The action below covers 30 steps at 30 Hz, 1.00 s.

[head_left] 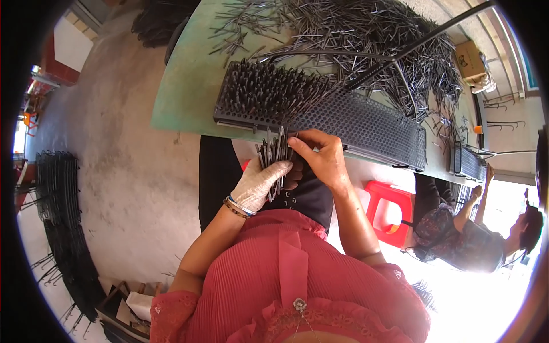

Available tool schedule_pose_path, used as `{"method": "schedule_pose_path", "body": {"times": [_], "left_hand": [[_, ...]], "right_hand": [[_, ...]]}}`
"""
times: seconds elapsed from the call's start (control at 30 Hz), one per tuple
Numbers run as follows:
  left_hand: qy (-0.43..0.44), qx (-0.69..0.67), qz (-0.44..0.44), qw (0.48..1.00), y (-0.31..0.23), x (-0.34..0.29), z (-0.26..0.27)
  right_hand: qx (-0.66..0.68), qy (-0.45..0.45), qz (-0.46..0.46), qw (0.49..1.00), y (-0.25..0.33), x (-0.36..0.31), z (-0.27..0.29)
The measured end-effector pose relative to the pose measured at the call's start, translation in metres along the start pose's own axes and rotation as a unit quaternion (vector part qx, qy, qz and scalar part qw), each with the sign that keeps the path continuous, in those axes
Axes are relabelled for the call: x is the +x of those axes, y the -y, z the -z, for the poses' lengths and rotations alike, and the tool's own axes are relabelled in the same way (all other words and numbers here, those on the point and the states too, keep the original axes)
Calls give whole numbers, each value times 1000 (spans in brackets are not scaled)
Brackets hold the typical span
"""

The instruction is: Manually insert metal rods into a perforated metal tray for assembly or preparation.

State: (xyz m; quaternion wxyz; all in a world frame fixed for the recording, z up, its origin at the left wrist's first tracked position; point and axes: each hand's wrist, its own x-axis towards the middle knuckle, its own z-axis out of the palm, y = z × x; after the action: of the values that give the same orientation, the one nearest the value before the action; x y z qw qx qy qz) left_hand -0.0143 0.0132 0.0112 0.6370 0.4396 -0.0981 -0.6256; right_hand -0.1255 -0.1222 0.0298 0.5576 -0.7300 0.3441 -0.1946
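Observation:
My left hand (pixel 254 186), in a pale glove with bands at the wrist, is closed around an upright bundle of thin dark rods (pixel 273 150). My bare right hand (pixel 323 157) pinches with thumb and forefinger at the bundle's right side, against the rods' upper ends; its other fingers curl beneath and are partly hidden. Just beyond both hands lies a long black perforated rack (pixel 366 123). Its left part is packed with standing rods (pixel 269 91), while the holes farther right show bare.
A large heap of loose rods (pixel 377 34) covers the far part of the green table (pixel 183 86). A black metal frame (pixel 394 59) rises over the rack. To the right are a red stool (pixel 390 211) and a seated co-worker (pixel 474 234). Dark hooked pieces (pixel 60 211) stand left.

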Motion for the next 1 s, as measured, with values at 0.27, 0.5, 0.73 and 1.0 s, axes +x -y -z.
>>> {"method": "schedule_pose_path", "body": {"times": [0.27, 0.5, 0.73, 1.0], "left_hand": [[20, -1, 51, 998, 2, 12, -20], [-29, 19, 97, 995, 10, 38, -27], [-36, -9, 100, 994, 11, 37, -41], [-40, -7, 121, 992, 12, 43, -45]], "right_hand": [[93, -222, 117, 963, -7, 18, 34], [-59, -319, 191, 926, -7, 50, 64], [-131, -346, 240, 897, -24, 74, 78], [-163, -356, 270, 880, -39, 89, 78]]}}
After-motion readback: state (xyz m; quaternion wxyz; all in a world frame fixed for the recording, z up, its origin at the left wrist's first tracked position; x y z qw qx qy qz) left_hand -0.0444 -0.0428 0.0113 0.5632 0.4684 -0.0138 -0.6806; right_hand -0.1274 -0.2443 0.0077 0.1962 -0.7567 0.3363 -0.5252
